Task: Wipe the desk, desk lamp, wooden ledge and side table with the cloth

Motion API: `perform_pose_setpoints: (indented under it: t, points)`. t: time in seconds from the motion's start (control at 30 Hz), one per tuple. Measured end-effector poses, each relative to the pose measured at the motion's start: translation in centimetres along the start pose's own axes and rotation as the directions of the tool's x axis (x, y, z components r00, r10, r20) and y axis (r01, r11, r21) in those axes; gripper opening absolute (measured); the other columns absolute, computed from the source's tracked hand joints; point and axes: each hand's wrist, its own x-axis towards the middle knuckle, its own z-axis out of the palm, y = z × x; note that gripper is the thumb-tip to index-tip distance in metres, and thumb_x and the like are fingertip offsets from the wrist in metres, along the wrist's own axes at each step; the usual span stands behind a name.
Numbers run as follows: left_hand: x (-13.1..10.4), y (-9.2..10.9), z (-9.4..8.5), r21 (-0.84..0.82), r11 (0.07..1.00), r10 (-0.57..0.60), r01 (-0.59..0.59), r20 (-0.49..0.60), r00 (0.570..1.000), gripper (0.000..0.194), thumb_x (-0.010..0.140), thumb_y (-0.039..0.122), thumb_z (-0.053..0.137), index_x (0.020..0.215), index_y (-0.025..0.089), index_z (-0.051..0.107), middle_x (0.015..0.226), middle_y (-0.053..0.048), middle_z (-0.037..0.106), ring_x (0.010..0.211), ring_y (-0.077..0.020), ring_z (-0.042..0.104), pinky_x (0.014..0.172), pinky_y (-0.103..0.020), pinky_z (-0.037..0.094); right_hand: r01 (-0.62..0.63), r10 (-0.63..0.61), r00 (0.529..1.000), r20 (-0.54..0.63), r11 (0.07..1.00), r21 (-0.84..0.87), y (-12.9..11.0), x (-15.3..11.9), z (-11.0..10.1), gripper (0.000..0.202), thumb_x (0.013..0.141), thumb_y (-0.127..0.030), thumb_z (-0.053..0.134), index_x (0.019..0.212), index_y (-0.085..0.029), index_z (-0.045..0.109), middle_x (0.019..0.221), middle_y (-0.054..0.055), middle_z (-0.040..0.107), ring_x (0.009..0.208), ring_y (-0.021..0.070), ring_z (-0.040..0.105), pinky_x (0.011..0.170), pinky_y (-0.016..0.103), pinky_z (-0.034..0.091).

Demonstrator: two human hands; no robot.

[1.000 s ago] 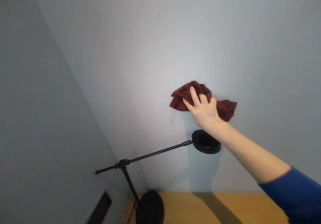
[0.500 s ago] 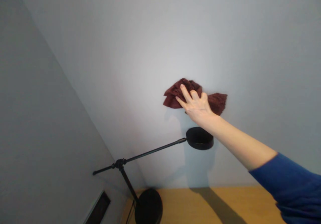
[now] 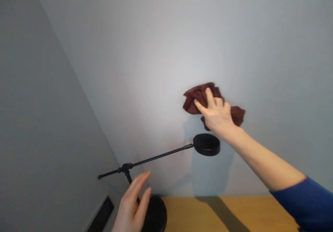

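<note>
A crumpled dark red cloth [image 3: 194, 102] lies against the pale wall [image 3: 166, 44], pressed there by my right hand [image 3: 217, 116]. The fingers of that hand are partly spread over the cloth, and folds stick out on both sides of it. Low in the view, my left hand [image 3: 134, 202] is raised with thumb and fingers apart, holding nothing. It is in front of the black desk lamp's stand and covers part of the base [image 3: 157, 214]. The round black lamp head [image 3: 206, 144] hangs just below my right hand, apart from it.
The lamp's thin arm [image 3: 161, 155] reaches from its joint at the left to the lamp head. A wooden surface [image 3: 187, 211] runs along the bottom. A dark framed panel [image 3: 101, 214] is on the left wall [image 3: 39, 103].
My right hand and the cloth have moved right and slightly down along the wall. My left hand has come into view from below, in front of the lamp stand.
</note>
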Motion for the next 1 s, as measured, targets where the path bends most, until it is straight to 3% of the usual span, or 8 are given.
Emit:
perform_pose_setpoints:
  t: [0.13, 0.3, 0.43, 0.57, 0.73, 0.8, 0.9, 1.0]
  points:
    - [13.8, 4.6, 2.3, 0.316, 0.868, 0.388, -0.383, 0.048, 0.92, 0.048, 0.089, 0.024, 0.045, 0.132, 0.005, 0.05, 0.148, -0.022, 0.038, 0.141, -0.0316, 0.03, 0.114, -0.048, 0.03, 0.231, -0.232, 0.973, -0.001, 0.972, -0.03, -2.1, 2.6, 1.0, 0.049, 0.09, -0.014, 0.038, 0.136, -0.029, 0.049, 0.154, 0.018, 0.023, 0.109, 0.0347, 0.045, 0.07, 0.044, 0.039]
    - [22.9, 6.4, 5.9, 0.643, 0.727, 0.318, -0.241, -0.003, 0.948, 0.103, 0.075, 0.034, 0.073, 0.15, 0.006, 0.008, 0.157, -0.024, -0.005, 0.144, -0.0396, -0.008, 0.111, -0.066, 0.017, -0.067, 0.062, 0.994, -0.091, 0.996, -0.054, -2.1, 3.5, 1.6, 0.048, 0.09, -0.016, 0.041, 0.136, -0.023, 0.049, 0.152, 0.026, 0.023, 0.102, 0.0355, 0.048, 0.065, 0.044, 0.038]
    - [24.5, 4.7, 7.1, 0.687, 0.699, 0.306, -0.197, -0.039, 0.951, 0.125, 0.064, 0.054, 0.078, 0.149, 0.006, 0.0, 0.155, -0.024, -0.01, 0.143, -0.0414, -0.012, 0.109, -0.07, 0.013, 0.262, -0.264, 0.961, -0.084, 0.964, -0.039, -2.3, 3.6, 2.0, 0.046, 0.094, -0.017, 0.033, 0.134, -0.027, 0.051, 0.152, 0.017, 0.029, 0.108, 0.0333, 0.045, 0.069, 0.044, 0.039]
    - [24.7, 4.1, 7.3, 0.695, 0.689, 0.307, -0.206, -0.021, 0.952, 0.127, 0.064, 0.056, 0.077, 0.149, 0.007, -0.003, 0.154, -0.024, -0.013, 0.142, -0.0414, -0.014, 0.109, -0.071, 0.01, 0.014, -0.016, 0.997, -0.076, 1.0, -0.02, -3.3, 3.6, 2.3, 0.048, 0.094, -0.017, 0.032, 0.139, -0.024, 0.046, 0.153, 0.023, 0.024, 0.104, 0.0344, 0.045, 0.067, 0.045, 0.037]
    - [24.8, 4.1, 7.1, 0.691, 0.691, 0.312, -0.214, -0.018, 0.95, 0.127, 0.063, 0.056, 0.078, 0.149, 0.01, -0.004, 0.156, -0.022, -0.011, 0.143, -0.0415, -0.012, 0.109, -0.071, 0.01, 0.29, -0.291, 0.956, -0.042, 0.957, -0.024, -1.0, 3.8, 2.5, 0.046, 0.094, -0.018, 0.033, 0.136, -0.029, 0.049, 0.154, 0.014, 0.027, 0.107, 0.0319, 0.043, 0.071, 0.043, 0.036]
    - [24.8, 3.9, 7.0, 0.69, 0.69, 0.309, -0.218, -0.01, 0.951, 0.126, 0.063, 0.056, 0.078, 0.149, 0.011, -0.003, 0.156, -0.021, -0.01, 0.143, -0.042, -0.011, 0.108, -0.072, 0.01, -0.014, 0.014, 0.997, -0.077, 1.0, 0.0, 3.0, 4.0, 2.4, 0.046, 0.094, -0.02, 0.036, 0.137, -0.029, 0.048, 0.155, 0.016, 0.02, 0.109, 0.0347, 0.043, 0.072, 0.044, 0.034]
    - [24.8, 3.8, 7.0, 0.687, 0.695, 0.29, -0.212, 0.003, 0.957, 0.127, 0.063, 0.055, 0.078, 0.149, 0.012, -0.004, 0.156, -0.021, -0.011, 0.143, -0.0425, -0.012, 0.108, -0.072, 0.01, -0.535, 0.539, 0.837, -0.095, 0.842, 0.073, 9.2, 4.0, 2.2, 0.051, 0.091, -0.024, 0.043, 0.142, -0.023, 0.042, 0.154, 0.024, 0.013, 0.116, 0.0451, 0.038, 0.072, 0.047, 0.033]
    - [24.9, 3.8, 7.0, 0.687, 0.699, 0.281, -0.199, -0.008, 0.96, 0.128, 0.063, 0.054, 0.079, 0.149, 0.011, -0.006, 0.155, -0.021, -0.013, 0.142, -0.0431, -0.014, 0.108, -0.072, 0.009, -0.616, 0.623, 0.778, -0.078, 0.781, 0.101, 10.3, 3.4, 2.4, 0.057, 0.09, -0.019, 0.043, 0.146, -0.02, 0.035, 0.152, 0.028, 0.013, 0.117, 0.0453, 0.038, 0.073, 0.047, 0.034]
